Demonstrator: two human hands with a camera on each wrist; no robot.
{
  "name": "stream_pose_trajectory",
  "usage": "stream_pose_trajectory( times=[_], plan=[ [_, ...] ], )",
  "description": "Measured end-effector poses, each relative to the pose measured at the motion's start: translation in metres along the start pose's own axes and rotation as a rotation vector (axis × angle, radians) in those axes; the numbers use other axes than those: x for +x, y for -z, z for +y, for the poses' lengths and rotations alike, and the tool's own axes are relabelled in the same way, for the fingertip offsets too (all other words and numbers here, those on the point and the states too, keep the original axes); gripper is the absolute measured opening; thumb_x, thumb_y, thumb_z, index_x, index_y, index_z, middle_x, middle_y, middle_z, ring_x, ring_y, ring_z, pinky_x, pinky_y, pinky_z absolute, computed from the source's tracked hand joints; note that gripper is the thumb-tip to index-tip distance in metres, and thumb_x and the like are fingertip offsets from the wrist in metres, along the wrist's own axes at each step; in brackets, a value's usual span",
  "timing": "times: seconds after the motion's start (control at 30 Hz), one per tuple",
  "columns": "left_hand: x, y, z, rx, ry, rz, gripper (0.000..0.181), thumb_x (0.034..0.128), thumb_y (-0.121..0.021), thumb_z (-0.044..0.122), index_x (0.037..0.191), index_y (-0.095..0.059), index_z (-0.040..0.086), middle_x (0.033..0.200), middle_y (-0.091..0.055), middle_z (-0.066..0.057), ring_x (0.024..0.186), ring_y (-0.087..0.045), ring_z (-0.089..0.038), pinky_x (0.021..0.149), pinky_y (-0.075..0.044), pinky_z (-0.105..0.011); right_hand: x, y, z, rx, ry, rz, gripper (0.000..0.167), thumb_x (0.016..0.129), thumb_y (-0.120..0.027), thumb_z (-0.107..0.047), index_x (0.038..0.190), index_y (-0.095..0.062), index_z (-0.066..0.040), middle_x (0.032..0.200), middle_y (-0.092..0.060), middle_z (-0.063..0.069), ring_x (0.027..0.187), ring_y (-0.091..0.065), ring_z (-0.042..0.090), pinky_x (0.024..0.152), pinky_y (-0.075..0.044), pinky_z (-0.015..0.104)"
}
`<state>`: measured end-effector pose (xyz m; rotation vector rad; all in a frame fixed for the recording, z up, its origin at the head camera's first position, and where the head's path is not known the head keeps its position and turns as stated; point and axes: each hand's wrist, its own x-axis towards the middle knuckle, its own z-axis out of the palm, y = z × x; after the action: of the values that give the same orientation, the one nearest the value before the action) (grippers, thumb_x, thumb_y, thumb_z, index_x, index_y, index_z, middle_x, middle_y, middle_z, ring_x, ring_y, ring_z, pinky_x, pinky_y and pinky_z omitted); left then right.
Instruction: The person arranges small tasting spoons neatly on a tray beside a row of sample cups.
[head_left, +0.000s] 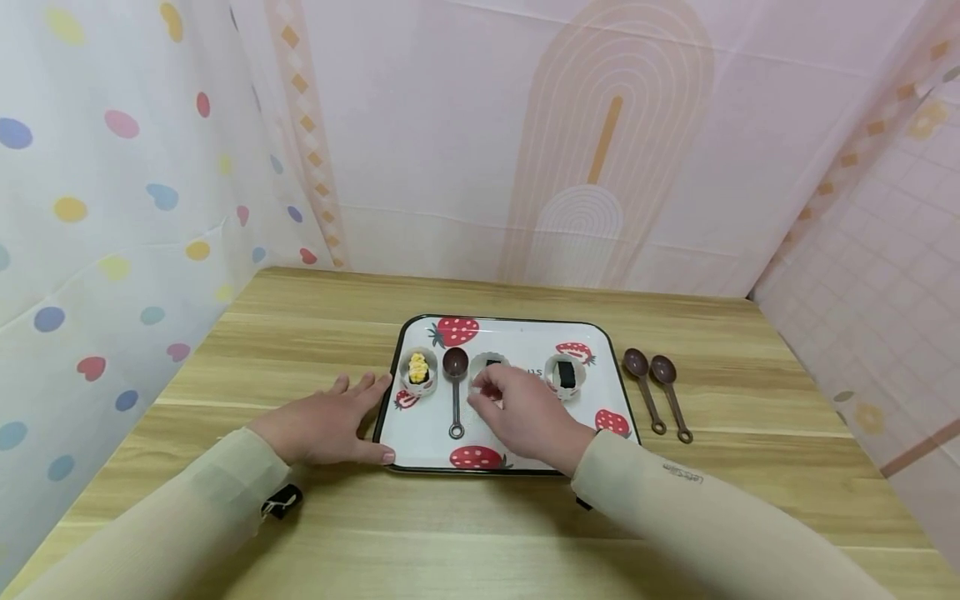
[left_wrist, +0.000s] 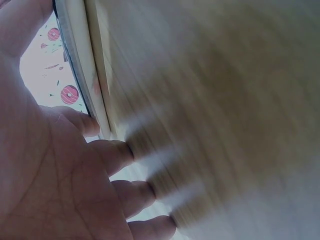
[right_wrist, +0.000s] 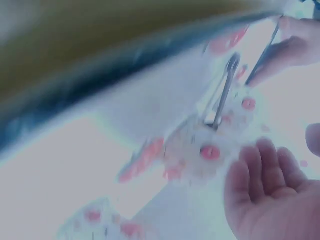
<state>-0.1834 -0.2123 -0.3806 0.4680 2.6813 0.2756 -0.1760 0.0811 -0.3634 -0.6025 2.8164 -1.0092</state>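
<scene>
My left hand [head_left: 337,421] rests at the left edge of a white strawberry-print tray [head_left: 431,446], fingers spread and thumb at its near-left corner. Over the tray's middle hovers my right hand [head_left: 528,417], its fingers bent loosely beside the middle paper cup [head_left: 480,363]; I see nothing in its grasp. That cup is partly hidden and has something black inside. A brown spoon [head_left: 455,392] lies on the tray between it and the left cup, where a yellow-topped, black-wrapped sushi piece [head_left: 418,368] sits. The right cup contains a black-banded white sushi piece [head_left: 566,374].
Two more brown measuring spoons [head_left: 642,387] lie side by side on the wooden table [head_left: 720,500], right of the tray. Patterned curtains [head_left: 420,150] hang behind the table and along both sides. The right wrist view is washed out.
</scene>
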Motion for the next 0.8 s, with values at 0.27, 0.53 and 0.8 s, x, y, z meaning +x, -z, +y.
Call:
stream_pose_trajectory(
  times=[0.27,0.53,0.8],
  plan=[
    [0.000,0.000,0.000,-0.005,0.002,-0.002,0.126,0.0795,-0.069,0.083,0.169,-0.021,0.009,0.172,-0.024,-0.025,0.155,-0.020,-0.061,0.117,-0.033,-0.074,-0.003,0.021,0.015,-0.267,0.135,0.140,0.041,0.104,-0.067,-0.035,0.134,-0.068,-0.007,0.144,-0.065,0.012,0.142,-0.054,0.035,0.120,-0.043,0.054],
    [0.001,-0.002,-0.001,0.006,0.003,0.000,0.126,0.0792,-0.068,0.084,0.169,-0.020,0.010,0.172,-0.024,-0.025,0.155,-0.020,-0.060,0.116,-0.033,-0.075,-0.004,0.032,0.034,-0.340,0.103,0.106,0.060,0.105,-0.059,-0.046,0.154,-0.054,-0.011,0.168,-0.038,0.020,0.159,-0.025,0.050,0.129,-0.019,0.065],
    [0.002,-0.002,-0.001,-0.001,0.006,-0.003,0.127,0.0789,-0.068,0.084,0.169,-0.020,0.010,0.173,-0.024,-0.024,0.155,-0.019,-0.060,0.117,-0.033,-0.074,-0.004,0.037,0.052,-0.414,0.033,0.087,0.074,0.103,-0.056,-0.058,0.160,-0.045,-0.013,0.174,-0.024,0.022,0.161,-0.014,0.051,0.129,-0.014,0.067]
  ],
)
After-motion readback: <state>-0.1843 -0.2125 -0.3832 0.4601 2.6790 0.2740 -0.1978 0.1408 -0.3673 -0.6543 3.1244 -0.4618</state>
